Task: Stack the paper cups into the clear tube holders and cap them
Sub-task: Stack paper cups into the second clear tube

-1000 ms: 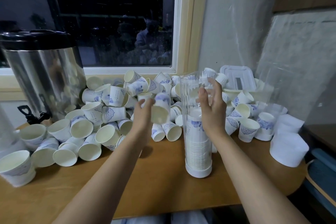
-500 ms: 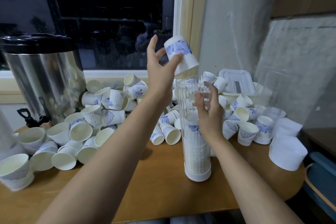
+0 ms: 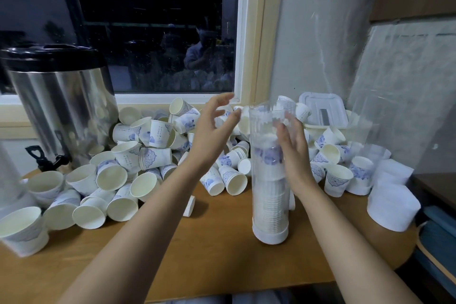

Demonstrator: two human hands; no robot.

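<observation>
A clear tube holder [image 3: 269, 205] stands upright on the wooden table [image 3: 209, 249], its white base down, filled about two thirds with stacked paper cups [image 3: 267, 155]. My right hand [image 3: 292, 153] wraps the tube's right side near the top of the stack. To the left of the tube's rim hovers my left hand [image 3: 212, 131], fingers spread, holding nothing. A big heap of loose white cups with blue print [image 3: 148, 155] lies behind and left of the tube.
A steel urn [image 3: 61, 106] with a black tap stands at the far left. More cups, a white lidded box [image 3: 320, 111], an empty clear tube [image 3: 362, 136] and white caps [image 3: 392, 205] crowd the right. The window and wall close the back.
My left hand lifted a cup from the heap to above the tube, then let it go; the cup now sits in the tube and the hand is empty, lower and left of the rim.
</observation>
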